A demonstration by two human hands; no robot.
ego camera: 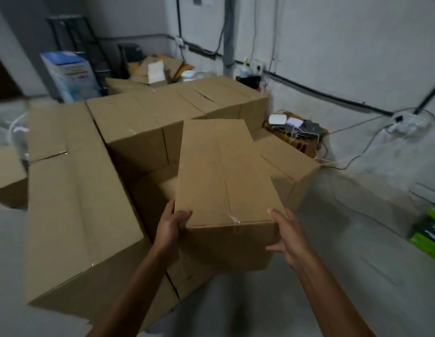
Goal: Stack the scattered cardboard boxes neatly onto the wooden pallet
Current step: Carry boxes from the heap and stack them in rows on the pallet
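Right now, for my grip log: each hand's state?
Left hand: grips the carried box, near left corner.
Right hand: grips its near right corner.

Closed brown taped box (pixel 223 171), gripped at near corners by left hand (pixel 169 229) and right hand (pixel 288 237); larger boxes (pixel 73 190) left of and beyond them.
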